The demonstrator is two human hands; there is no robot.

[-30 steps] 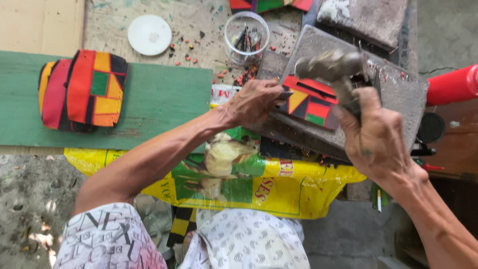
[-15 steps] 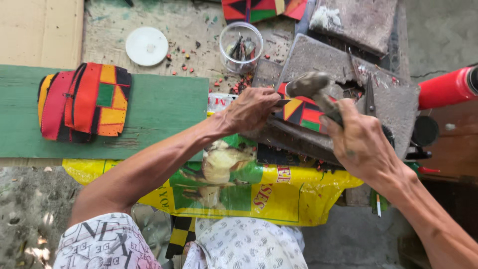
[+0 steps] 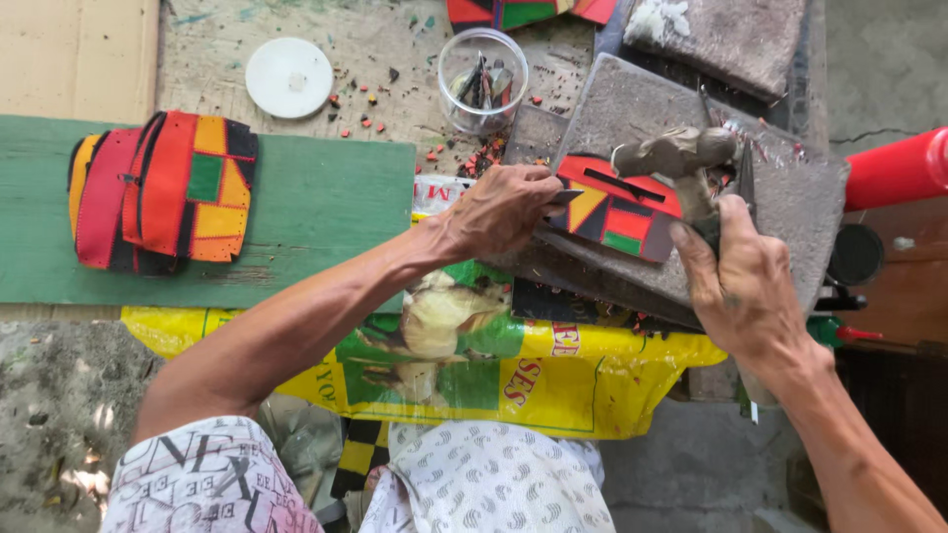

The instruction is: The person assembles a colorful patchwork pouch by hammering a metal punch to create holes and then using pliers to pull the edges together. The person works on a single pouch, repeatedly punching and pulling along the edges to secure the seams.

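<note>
Two stacked patchwork pieces [image 3: 163, 188] aside.

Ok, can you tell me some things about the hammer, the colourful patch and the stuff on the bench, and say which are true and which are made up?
1. The right hand holds a hammer. True.
2. The left hand rests on the green board. False: it presses on the patch lying on the grey slab.
3. The white lid sits on the jar. False: it lies apart, to the jar's left.
4. A stack of coloured pieces lies on the green board. True.
5. The jar is empty. False: small dark bits stand inside.
</note>
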